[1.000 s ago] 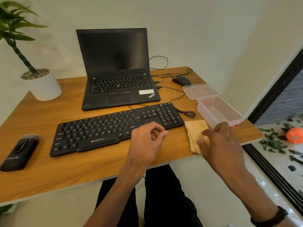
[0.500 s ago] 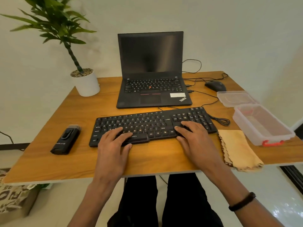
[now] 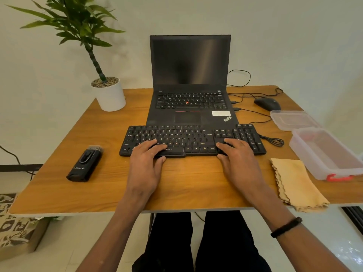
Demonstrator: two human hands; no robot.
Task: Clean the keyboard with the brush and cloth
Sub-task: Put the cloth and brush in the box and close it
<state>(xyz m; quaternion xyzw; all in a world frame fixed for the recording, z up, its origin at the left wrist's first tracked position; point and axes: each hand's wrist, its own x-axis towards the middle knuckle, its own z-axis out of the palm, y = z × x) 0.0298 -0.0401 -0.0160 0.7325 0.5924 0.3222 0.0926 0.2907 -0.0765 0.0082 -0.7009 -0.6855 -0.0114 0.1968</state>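
A: Keyboard (image 3: 193, 139) lies across the middle of the table (image 3: 59, 173), parallel to the near edge, its far edge touching the front of the open laptop (image 3: 189, 91).

B: Hands?

A: Both rest on its near row. Left hand (image 3: 146, 161): fingers spread over the lower-left keys, thumb on the front lip by the space bar. Right hand (image 3: 238, 158): fingers on the keys between the main block and the number pad, thumb at the front edge. Each grip is loose, fingers apart and laid flat, clamped on nothing.

B: Brush and cloth?

A: Brush (image 3: 85, 163), a black cased tool with bristles at its far end, lies toward the left edge, well apart from the left hand, bare wood between. Cloth (image 3: 296, 183), tan and folded, lies at the near right, its near corner hanging over the table edge; near the right hand but not touching it.

B: Other things around?

A: Clear plastic box (image 3: 324, 154) with a red latch along the right edge, just beyond the cloth; its lid (image 3: 292, 119) lies farther back. Mouse (image 3: 267, 103) at the far right corner, cables (image 3: 273, 141) running from the laptop and coiled beside the keyboard's right end. Potted plant (image 3: 110, 93) at the far left corner.

B: Anything blocking?

A: Nothing lies between either hand and brush or cloth.
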